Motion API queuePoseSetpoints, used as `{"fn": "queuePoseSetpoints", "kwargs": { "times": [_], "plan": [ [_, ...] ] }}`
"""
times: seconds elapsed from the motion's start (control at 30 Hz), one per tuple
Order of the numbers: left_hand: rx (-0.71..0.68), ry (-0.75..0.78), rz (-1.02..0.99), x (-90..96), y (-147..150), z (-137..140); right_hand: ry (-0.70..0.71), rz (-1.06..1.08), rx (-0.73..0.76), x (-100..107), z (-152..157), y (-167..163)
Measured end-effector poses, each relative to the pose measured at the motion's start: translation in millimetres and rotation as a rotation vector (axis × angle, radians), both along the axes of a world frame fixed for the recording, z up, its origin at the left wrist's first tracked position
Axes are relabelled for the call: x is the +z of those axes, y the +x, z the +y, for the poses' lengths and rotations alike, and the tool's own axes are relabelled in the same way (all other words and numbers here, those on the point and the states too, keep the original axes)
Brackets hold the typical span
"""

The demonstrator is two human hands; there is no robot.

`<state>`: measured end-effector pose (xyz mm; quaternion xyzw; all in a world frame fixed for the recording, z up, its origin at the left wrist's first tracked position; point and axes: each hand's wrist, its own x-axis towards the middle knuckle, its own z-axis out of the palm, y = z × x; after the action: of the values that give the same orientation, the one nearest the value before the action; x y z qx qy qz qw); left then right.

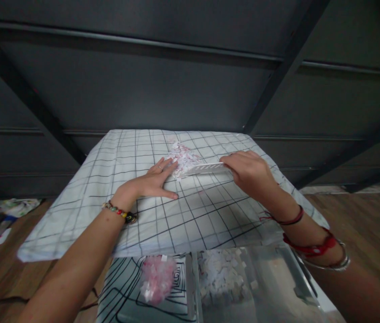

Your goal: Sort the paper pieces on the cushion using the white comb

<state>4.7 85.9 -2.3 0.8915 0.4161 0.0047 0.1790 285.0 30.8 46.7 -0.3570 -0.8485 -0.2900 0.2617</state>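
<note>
Over checked cloth [206, 215], a slotted tool [207, 168] points left, its length crosswise.

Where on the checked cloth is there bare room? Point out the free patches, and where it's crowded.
Bare checked cloth: left, between its edge and the left hand; far right, beyond the right hand; near middle, between the forearms. Crowded: the centre, where paper scraps lie beside the left hand and the white slatted piece in the right.
</note>
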Motion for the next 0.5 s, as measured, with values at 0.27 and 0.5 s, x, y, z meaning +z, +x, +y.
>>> {"fn": "queuePoseSetpoints", "kwargs": {
  "times": [0.27,0.5],
  "plan": [
    [-0.009,-0.011,-0.020,-3.0,-1,0,-0.015,-0.133,-0.049,6,-7,0],
    [0.005,-0.025,-0.005,0.3,0,-2,-0.014,-0.095,-0.071,7,-10,-5]
  ]
}}
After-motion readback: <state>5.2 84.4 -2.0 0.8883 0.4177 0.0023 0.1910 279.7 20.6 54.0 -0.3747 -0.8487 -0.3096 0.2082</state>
